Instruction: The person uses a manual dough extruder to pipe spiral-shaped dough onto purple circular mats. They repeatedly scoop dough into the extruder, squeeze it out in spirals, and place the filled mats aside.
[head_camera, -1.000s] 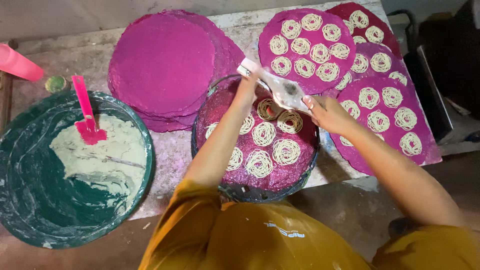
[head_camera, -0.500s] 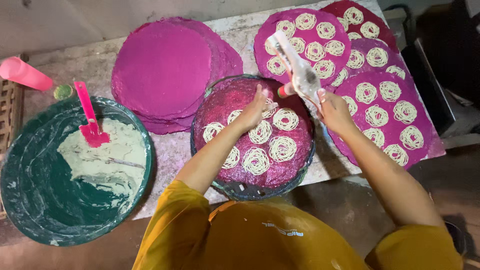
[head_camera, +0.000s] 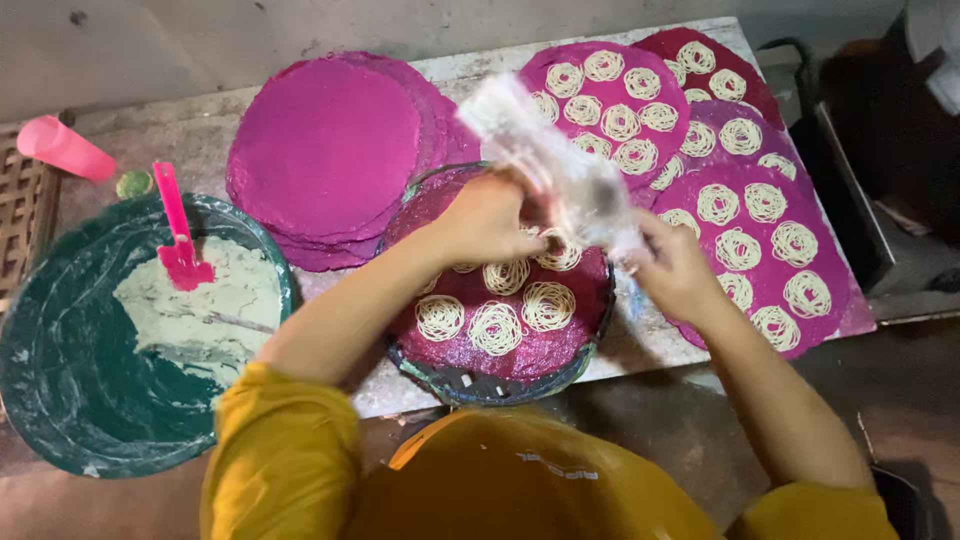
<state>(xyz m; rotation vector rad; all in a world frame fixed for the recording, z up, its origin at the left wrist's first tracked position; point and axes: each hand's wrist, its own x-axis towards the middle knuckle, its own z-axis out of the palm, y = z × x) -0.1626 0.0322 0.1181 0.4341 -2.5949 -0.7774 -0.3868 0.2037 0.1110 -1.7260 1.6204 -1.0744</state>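
Left hand (head_camera: 487, 215): I clamp it on the piping bag (head_camera: 560, 165), near the nozzle.
Right hand (head_camera: 672, 268): closed on the bag's lower end.
Bag position: over the working tray (head_camera: 500, 372), bench front edge.
Done: about six coils (head_camera: 495, 327) laid.
Left: tray's far half hidden.
Room: filled mats (head_camera: 770, 240) crowd the right edge; batter basin (head_camera: 60, 400) left.

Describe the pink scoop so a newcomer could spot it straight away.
Start at the big green basin at the left edge, smeared with pale batter. The pink scoop stands in that batter, its handle pointing away from the person. Unlike the pink cup lying on the table beyond, it is flat-handled and sits inside the basin.
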